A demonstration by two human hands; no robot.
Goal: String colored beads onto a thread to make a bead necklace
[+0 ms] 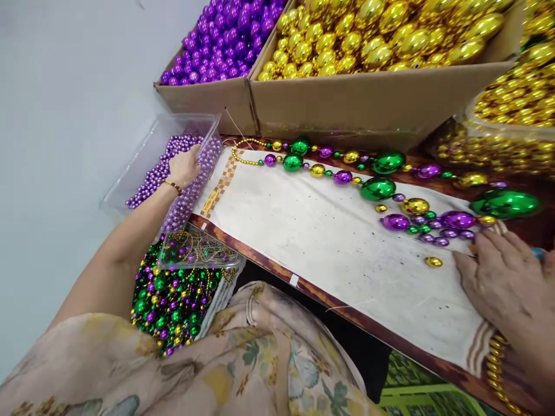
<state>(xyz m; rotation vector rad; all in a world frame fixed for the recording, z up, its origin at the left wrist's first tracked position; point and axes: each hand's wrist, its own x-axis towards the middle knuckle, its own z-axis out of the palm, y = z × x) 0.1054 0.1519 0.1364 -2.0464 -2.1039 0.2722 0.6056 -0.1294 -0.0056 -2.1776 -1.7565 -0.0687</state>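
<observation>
My left hand (184,166) reaches into a clear plastic tray (143,156) of small purple beads (162,167); its fingers are buried among them, so I cannot see what they hold. My right hand (507,283) rests at the right end of a white cloth (321,242), fingers stretched toward a cluster of small purple and green beads (433,228). A strand of large green, purple and gold beads (377,188) lies along the cloth's far edge. One loose gold bead (433,262) sits just left of my right fingers.
Cardboard boxes at the back hold purple balls (225,40) and gold balls (381,34). More gold beads (515,98) fill the right. A pile of finished mixed strands (169,300) sits below the table's front edge (269,266), under a clear tray of wire pins (197,248).
</observation>
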